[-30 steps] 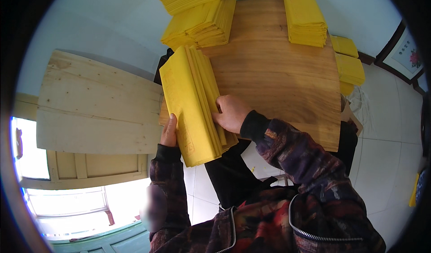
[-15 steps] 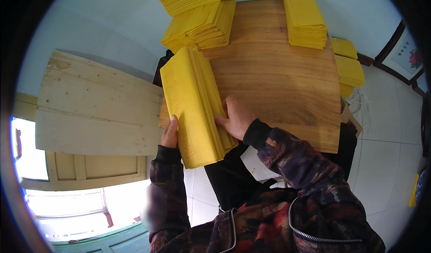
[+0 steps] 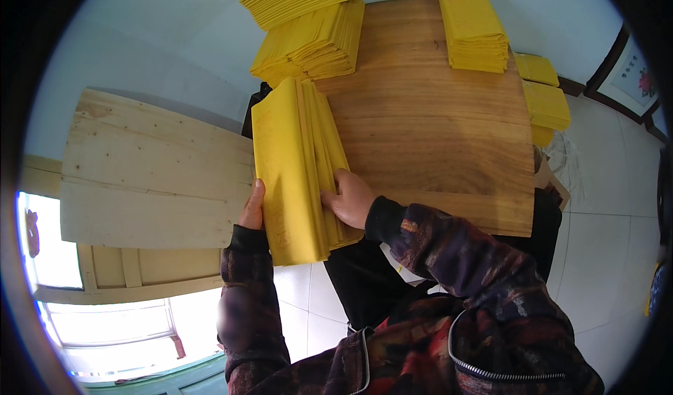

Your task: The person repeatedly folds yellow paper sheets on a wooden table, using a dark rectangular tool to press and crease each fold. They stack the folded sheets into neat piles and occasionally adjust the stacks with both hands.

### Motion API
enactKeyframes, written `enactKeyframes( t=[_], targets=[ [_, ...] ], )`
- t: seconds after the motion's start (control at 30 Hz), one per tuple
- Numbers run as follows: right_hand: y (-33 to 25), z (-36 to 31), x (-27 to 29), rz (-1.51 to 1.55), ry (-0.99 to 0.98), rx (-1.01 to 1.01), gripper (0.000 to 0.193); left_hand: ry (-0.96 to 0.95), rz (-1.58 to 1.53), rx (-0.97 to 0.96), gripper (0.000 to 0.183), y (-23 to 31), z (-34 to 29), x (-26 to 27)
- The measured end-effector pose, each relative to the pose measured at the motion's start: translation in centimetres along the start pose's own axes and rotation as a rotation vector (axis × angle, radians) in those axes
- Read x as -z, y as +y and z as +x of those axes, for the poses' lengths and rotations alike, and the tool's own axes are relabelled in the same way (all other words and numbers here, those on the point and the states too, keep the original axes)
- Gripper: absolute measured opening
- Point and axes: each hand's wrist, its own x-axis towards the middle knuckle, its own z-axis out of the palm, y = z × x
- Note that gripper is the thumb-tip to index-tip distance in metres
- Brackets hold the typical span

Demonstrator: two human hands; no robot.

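A long bundle of folded yellow paper (image 3: 284, 171) lies tilted over the left edge of the wooden table, its near end jutting out toward me. Its folded layers fan apart along the right side. My left hand (image 3: 252, 207) grips the bundle's left side, thumb pointing up along the edge and the other fingers hidden beneath. On the opposite side my right hand (image 3: 352, 199) is closed on the layers, its thumb pressed against the folds and its fingertips partly hidden.
The wooden table (image 3: 434, 128) carries yellow paper stacks at the far left (image 3: 308, 41) and far right (image 3: 473, 27). More yellow bundles (image 3: 547, 104) sit beyond its right edge. A pale wooden board (image 3: 154, 171) stands at left; a framed picture (image 3: 627, 79) is at far right.
Both hands have shifted left, and the right hand has also come slightly nearer me. The bundle's near end has swung left, so it lies more upright in view.
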Motion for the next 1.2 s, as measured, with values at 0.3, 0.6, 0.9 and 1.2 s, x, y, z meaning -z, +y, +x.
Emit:
enactKeyframes(
  t=[0.3, 0.6, 0.9, 1.2],
  targets=[
    [-0.4, 0.0, 1.4, -0.188, -0.044, 0.086, 0.033, -0.019, 0.066, -0.009, 0.052, -0.8, 0.1, -0.1],
    [0.8, 1.8, 5.2, -0.156, 0.011, 0.115, 0.044, -0.062, 0.102, -0.077, 0.05, -1.0, 0.7, 0.1],
    [-0.6, 2.8, 4.2, 0.015, -0.146, 0.182, 0.079, -0.11, 0.149, -0.15, 0.057, -0.2, 0.5, -2.3],
    [-5.7, 3.4, -1.0, -0.988, -0.117, 0.495, 0.063, -0.04, 0.236, -0.268, 0.062, -1.4, 1.2, -1.8]
  ],
)
